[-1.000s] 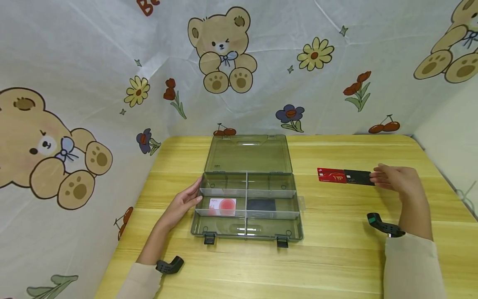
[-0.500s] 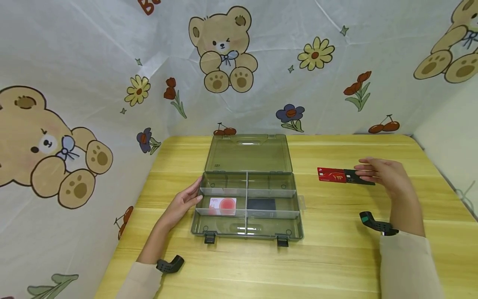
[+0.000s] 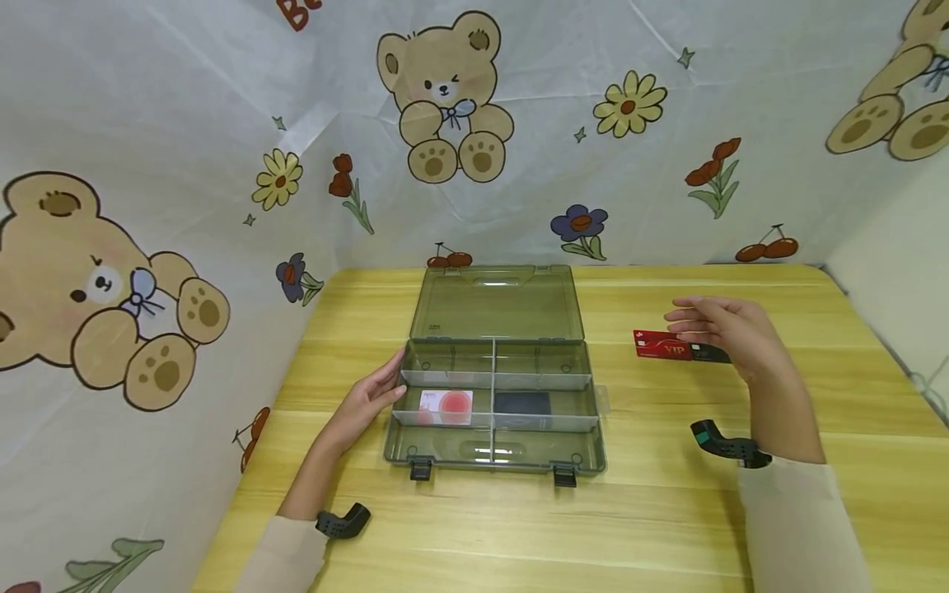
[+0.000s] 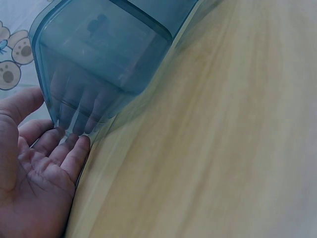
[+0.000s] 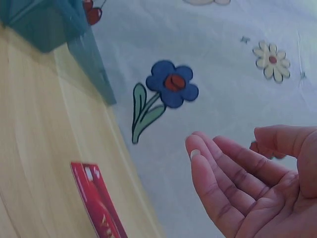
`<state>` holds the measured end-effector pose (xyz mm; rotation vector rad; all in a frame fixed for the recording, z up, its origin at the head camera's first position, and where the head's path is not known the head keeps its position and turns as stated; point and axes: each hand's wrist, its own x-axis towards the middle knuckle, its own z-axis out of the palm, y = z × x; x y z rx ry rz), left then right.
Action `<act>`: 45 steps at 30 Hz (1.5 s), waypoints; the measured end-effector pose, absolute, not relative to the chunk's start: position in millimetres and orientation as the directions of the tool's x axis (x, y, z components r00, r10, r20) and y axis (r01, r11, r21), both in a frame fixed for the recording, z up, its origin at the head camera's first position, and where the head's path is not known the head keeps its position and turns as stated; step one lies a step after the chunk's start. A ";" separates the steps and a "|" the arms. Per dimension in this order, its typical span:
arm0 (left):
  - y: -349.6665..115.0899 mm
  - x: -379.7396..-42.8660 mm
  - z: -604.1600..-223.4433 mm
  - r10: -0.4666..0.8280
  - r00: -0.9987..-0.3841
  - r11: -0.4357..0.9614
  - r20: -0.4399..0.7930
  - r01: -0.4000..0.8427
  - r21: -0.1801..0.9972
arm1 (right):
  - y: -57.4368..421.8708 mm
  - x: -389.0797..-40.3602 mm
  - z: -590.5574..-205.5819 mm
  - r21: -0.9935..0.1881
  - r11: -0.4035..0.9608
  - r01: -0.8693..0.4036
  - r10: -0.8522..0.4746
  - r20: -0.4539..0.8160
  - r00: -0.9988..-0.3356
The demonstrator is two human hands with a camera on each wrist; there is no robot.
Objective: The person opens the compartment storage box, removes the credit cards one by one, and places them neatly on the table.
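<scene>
A transparent olive-green compartment box (image 3: 511, 466) stands unlatched, its lid (image 3: 500, 305) tipped back. Its middle row holds a white card with a red circle (image 3: 454, 405) at left and a dark card (image 3: 522, 405) at right. My left hand (image 3: 366, 403) rests against the box's left side, fingertips touching the outer wall (image 4: 104, 54). To the right, a red VIP card (image 3: 656, 347) and a black VIP card (image 3: 708, 354) lie end to end on the table. Above them hovers my right hand (image 3: 741, 333), holding nothing and partly covering the black card.
The wood-grain table (image 3: 519, 535) runs up to a white cloth (image 3: 534, 165) printed with bears and flowers. Two black latches (image 3: 565, 476) hang at the box's front. A clear tab (image 3: 602, 400) juts from its right side. Black wrist cameras (image 3: 344, 523) sit on both wrists.
My right hand has moved left and away from me, from the black card's right end toward the red card. Both cards lie where they were. The left hand stays at the box.
</scene>
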<state>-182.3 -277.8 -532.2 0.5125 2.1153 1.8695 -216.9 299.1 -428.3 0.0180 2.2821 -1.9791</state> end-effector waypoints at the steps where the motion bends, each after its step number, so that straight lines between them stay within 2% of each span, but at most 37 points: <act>1: -277.9 -182.4 -532.4 0.433 -0.901 0.106 0.032 0.086 0.991 | 294.9 -217.1 -426.0 -0.985 0.153 0.073 -0.081 -0.087 -0.993; 9: -277.7 -182.7 -533.8 0.427 -0.904 0.113 0.030 0.086 0.990 | 256.1 -211.8 -406.4 -0.950 0.310 -0.014 -0.176 -0.043 -0.983; 20: -277.8 -184.3 -533.8 0.425 -0.905 0.116 0.020 0.076 0.990 | 211.7 -185.6 -383.7 -0.941 0.333 0.058 -0.346 -0.179 -0.921; 24: -277.4 -184.0 -532.5 0.422 -0.907 0.115 0.019 0.075 0.991 | 202.5 -178.1 -384.3 -0.955 0.267 0.134 -0.427 -0.241 -0.871; 28: -277.4 -183.4 -532.6 0.422 -0.906 0.103 0.023 0.073 0.992 | 195.7 -174.8 -387.4 -0.950 0.190 0.246 -0.526 -0.310 -0.792; 33: -277.4 -183.7 -533.0 0.419 -0.908 0.101 0.024 0.073 0.992 | 186.5 -172.3 -390.7 -0.927 0.193 0.322 -0.613 -0.370 -0.698; 45: -278.1 -183.2 -533.0 0.417 -0.908 0.104 0.021 0.071 0.992 | 153.9 -176.7 -400.4 -0.863 0.266 0.429 -0.596 -0.497 -0.631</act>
